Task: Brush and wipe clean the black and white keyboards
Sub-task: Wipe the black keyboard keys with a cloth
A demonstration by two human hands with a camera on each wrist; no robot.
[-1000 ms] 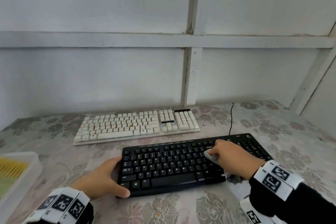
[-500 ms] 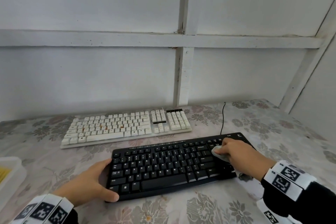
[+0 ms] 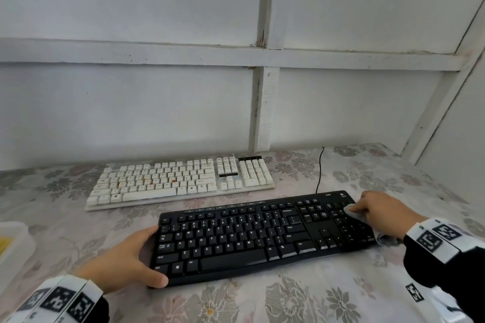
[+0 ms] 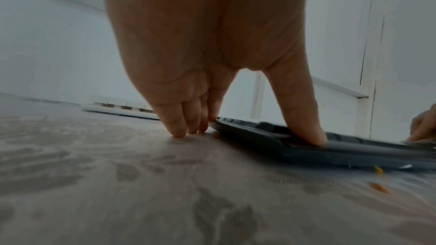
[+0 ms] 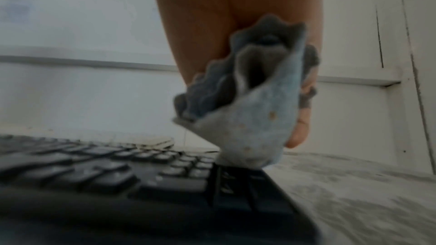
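The black keyboard [image 3: 236,238] lies near me on the floral tablecloth, with the white keyboard [image 3: 170,183] behind it. Orange stains mark some of the white keys. My left hand [image 3: 131,257] holds the black keyboard's left end. In the left wrist view its thumb [image 4: 306,128] presses on the black keyboard [image 4: 354,148] and the fingertips touch the table beside it. My right hand [image 3: 380,211] grips a crumpled light blue-grey cloth [image 3: 353,211] and presses it on the number pad's far right corner. The right wrist view shows the cloth [image 5: 254,122] touching the keys [image 5: 118,174].
A white plastic container [image 3: 13,241] with something yellow inside sits at the table's left edge. A black cable [image 3: 320,170] runs from the black keyboard toward the white panelled wall. Orange crumbs [image 4: 377,187] lie on the cloth in front of the black keyboard.
My right hand has slid the cloth rightward, from the keys left of the number pad to its far right corner. The left hand keeps its hold on the keyboard's left end.
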